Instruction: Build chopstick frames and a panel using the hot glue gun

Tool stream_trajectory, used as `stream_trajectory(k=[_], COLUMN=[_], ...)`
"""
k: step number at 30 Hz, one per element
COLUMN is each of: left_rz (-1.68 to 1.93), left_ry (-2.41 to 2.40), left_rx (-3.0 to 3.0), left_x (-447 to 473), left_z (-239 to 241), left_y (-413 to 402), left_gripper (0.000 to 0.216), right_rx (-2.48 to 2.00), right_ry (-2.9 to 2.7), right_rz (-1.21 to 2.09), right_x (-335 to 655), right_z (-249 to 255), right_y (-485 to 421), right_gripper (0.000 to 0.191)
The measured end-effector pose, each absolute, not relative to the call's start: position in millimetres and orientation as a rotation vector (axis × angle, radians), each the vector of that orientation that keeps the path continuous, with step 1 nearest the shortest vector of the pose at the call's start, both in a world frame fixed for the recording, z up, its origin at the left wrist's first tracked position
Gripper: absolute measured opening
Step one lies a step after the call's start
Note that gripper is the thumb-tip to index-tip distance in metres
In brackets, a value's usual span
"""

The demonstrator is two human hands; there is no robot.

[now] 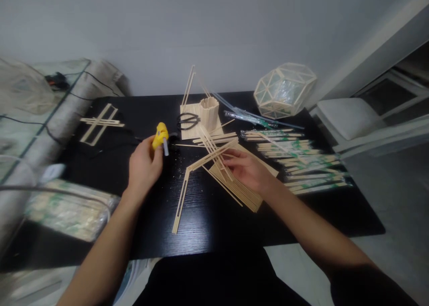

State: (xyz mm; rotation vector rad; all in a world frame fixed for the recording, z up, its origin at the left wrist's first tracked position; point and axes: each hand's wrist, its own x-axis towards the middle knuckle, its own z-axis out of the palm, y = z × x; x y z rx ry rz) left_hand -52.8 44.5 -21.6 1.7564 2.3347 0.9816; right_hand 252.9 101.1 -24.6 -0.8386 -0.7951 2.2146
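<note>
1. Left hand [145, 166] first: the fingers are curled tight around a yellow glue gun [160, 136], gripping its handle, with the pale nozzle end pointing down and right toward the black table [208, 216].
2. Over to the right hand [248, 168]: the fingers are spread loosely and pressing down on a stick frame [201, 163], fingertips on the thin wooden sticks where several cross. It is a resting touch, not a clenched grip.
3. That frame lies flat on the table between the two hands, one long double-stick leg running down and left toward the near edge.
4. Under the right palm sits a flat panel of sticks [241, 187], laid side by side and partly covered by the frame.
5. Just beyond the hands, a small stick cup [209, 111] stands upright on a stick base, with black scissors [187, 119] touching its left side.
6. To the right, wrapped chopstick packs [301, 161] are fanned out in rows.
7. Farther back right, a faceted stick lantern shape [284, 90] stands by the wall.
8. Far left, a crossed stick piece [99, 123] lies well apart from the hands, and a bagged bundle of sticks [67, 210] rests near the left forearm.
</note>
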Motion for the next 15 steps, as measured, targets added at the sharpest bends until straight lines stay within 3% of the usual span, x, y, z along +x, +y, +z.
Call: stream_trajectory(k=[8,15], left_rz=[0.507,0.482], left_ry=[2.503,2.500], left_rx=[1.901,1.877], left_x=[-52,-49], left_z=[-25,-21], left_y=[46,43], left_gripper=[0.047,0.045], right_rx=[-0.869,-0.884], right_ry=[-0.931,-1.046], right_rz=[2.090,1.942], right_x=[253,249], right_z=[-21,-16], right_y=[95,89], right_gripper=[0.035,0.034])
